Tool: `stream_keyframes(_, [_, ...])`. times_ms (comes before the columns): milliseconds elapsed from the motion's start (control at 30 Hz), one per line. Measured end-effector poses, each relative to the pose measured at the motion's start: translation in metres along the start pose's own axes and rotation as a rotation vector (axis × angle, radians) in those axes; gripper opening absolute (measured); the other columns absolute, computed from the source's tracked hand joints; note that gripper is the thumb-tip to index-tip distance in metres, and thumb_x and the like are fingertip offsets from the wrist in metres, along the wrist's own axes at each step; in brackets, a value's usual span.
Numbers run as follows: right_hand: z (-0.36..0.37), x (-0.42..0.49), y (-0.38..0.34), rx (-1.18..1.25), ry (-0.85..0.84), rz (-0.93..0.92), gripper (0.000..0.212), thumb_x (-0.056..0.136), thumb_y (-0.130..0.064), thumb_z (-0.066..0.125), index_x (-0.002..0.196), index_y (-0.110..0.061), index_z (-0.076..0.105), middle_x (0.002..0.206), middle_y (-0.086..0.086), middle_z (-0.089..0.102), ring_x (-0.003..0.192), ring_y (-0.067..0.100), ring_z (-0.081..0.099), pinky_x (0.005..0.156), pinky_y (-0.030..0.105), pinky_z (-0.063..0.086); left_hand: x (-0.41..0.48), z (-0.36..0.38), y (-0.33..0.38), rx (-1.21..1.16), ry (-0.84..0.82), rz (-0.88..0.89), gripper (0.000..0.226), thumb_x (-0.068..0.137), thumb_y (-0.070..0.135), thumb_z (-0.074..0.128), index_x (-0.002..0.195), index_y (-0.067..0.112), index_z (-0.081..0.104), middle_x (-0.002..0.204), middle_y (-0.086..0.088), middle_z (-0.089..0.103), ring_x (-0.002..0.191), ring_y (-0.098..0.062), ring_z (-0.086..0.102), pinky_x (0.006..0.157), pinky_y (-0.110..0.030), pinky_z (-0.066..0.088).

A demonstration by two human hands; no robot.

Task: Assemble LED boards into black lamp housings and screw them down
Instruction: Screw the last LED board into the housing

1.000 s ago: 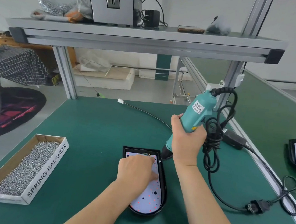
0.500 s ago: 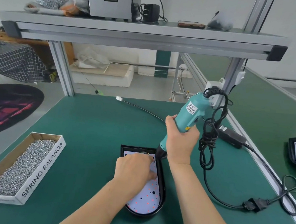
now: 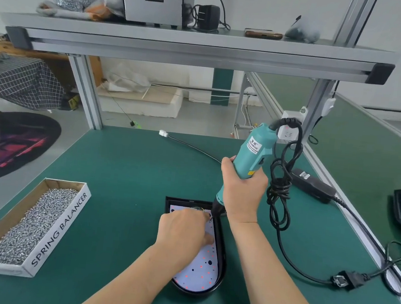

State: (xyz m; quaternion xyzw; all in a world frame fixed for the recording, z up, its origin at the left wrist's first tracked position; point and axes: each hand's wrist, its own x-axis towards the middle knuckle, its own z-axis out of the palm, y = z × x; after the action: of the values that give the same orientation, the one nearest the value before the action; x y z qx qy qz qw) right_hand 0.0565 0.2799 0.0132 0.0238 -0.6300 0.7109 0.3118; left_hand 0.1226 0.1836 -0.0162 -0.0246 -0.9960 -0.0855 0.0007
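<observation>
Green matte table (image 3: 123, 173) carries the glossy black lamp housing (image 3: 222, 260) — square far end, rounded near end — with the white, red-dotted LED board (image 3: 200, 273) inside. Right hand (image 3: 242, 193) grips the teal electric screwdriver (image 3: 252, 154), tip at the board's far right corner; left hand (image 3: 184, 229) rests curled on the board beside the tip — whether it pinches anything, I cannot tell
</observation>
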Motion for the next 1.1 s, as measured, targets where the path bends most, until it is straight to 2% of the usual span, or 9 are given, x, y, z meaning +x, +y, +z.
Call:
stream_keyframes(200, [0.001, 0.0, 0.002, 0.018, -0.027, 0.053, 0.039, 0.073, -0.016, 0.066, 0.066, 0.01, 0.038, 0.053, -0.001, 0.036, 0.047, 0.01, 0.031, 0.043, 0.022, 0.031, -0.001, 0.0, 0.0, -0.01, -0.006, -0.017, 0.033, 0.088, 0.039, 0.06, 0.121, 0.037, 0.061, 0.086, 0.004, 0.062, 0.081, -0.022, 0.058, 0.057, -0.026, 0.03])
stream_keyframes(367, [-0.004, -0.006, -0.002, 0.02, -0.011, 0.079, 0.037, 0.075, -0.017, 0.068, 0.069, 0.009, 0.044, 0.055, -0.002, 0.04, 0.05, 0.011, 0.035, 0.048, 0.024, 0.035, -0.001, -0.001, 0.001, -0.018, -0.009, -0.023, 0.031, 0.087, 0.039, 0.06, 0.119, 0.037, 0.062, 0.1, 0.005, 0.069, 0.093, -0.021, 0.065, 0.063, -0.027, 0.033])
stream_keyframes(533, [-0.026, -0.008, -0.029, 0.16, 0.075, 0.087, 0.016, 0.077, -0.028, 0.075, 0.064, -0.027, 0.065, 0.061, -0.013, 0.057, 0.059, 0.008, 0.052, 0.059, 0.021, 0.046, -0.003, -0.006, 0.003, -0.019, -0.041, -0.039, 0.021, 0.088, 0.034, 0.06, 0.109, 0.029, 0.064, 0.09, 0.005, 0.064, 0.094, -0.023, 0.065, 0.063, -0.026, 0.033])
stream_keyframes(700, [-0.055, -0.016, -0.051, 0.242, 0.252, 0.127, 0.015, 0.077, -0.03, 0.075, 0.064, -0.032, 0.068, 0.057, -0.008, 0.059, 0.054, 0.01, 0.055, 0.057, 0.02, 0.047, -0.007, -0.006, 0.003, -0.077, -0.084, -0.032, 0.023, 0.09, 0.04, 0.061, 0.108, 0.025, 0.059, 0.107, 0.006, 0.066, 0.104, -0.027, 0.064, 0.071, -0.028, 0.036])
stream_keyframes(833, [-0.075, -0.023, -0.053, 0.319, 0.439, 0.301, 0.022, 0.08, -0.031, 0.076, 0.075, -0.025, 0.056, 0.058, -0.003, 0.057, 0.055, 0.014, 0.053, 0.062, 0.03, 0.044, -0.014, -0.014, -0.006, -0.419, -0.042, -0.154, 0.035, 0.092, 0.029, 0.063, 0.125, 0.021, 0.058, 0.111, 0.001, 0.066, 0.099, -0.022, 0.061, 0.073, -0.025, 0.039])
stream_keyframes(900, [-0.081, -0.025, -0.054, 0.35, 0.491, 0.343, 0.025, 0.084, -0.029, 0.076, 0.083, -0.02, 0.052, 0.057, -0.006, 0.057, 0.053, 0.012, 0.052, 0.058, 0.028, 0.045, -0.02, -0.019, -0.016, -0.79, -0.034, -0.297, 0.028, 0.094, 0.014, 0.06, 0.122, 0.014, 0.059, 0.099, -0.003, 0.068, 0.083, -0.018, 0.064, 0.074, -0.026, 0.048])
stream_keyframes(967, [-0.083, -0.028, -0.056, 0.398, 0.499, 0.35, 0.025, 0.087, -0.027, 0.075, 0.091, -0.017, 0.053, 0.057, -0.01, 0.057, 0.052, 0.01, 0.053, 0.054, 0.022, 0.047, -0.03, -0.026, -0.024, -1.292, -0.094, -0.416, 0.023, 0.096, -0.005, 0.05, 0.117, 0.002, 0.057, 0.101, -0.016, 0.068, 0.081, -0.022, 0.073, 0.085, -0.033, 0.058])
stream_keyframes(1033, [-0.083, -0.03, -0.06, 0.45, 0.482, 0.346, 0.025, 0.087, -0.027, 0.075, 0.094, -0.016, 0.053, 0.057, -0.012, 0.057, 0.052, 0.008, 0.053, 0.052, 0.019, 0.048, -0.038, -0.031, -0.03, -1.681, -0.099, -0.476, 0.024, 0.095, -0.02, 0.041, 0.111, -0.01, 0.055, 0.106, -0.029, 0.066, 0.084, -0.029, 0.077, 0.077, -0.03, 0.063])
stream_keyframes(1100, [-0.08, -0.032, -0.064, 0.477, 0.453, 0.339, 0.025, 0.086, -0.027, 0.075, 0.093, -0.016, 0.055, 0.059, -0.011, 0.057, 0.053, 0.008, 0.053, 0.053, 0.019, 0.048, -0.044, -0.032, -0.035, -1.88, -0.096, -0.499, 0.027, 0.093, -0.025, 0.035, 0.108, -0.015, 0.055, 0.098, -0.032, 0.069, 0.086, -0.034, 0.076, 0.066, -0.027, 0.062])
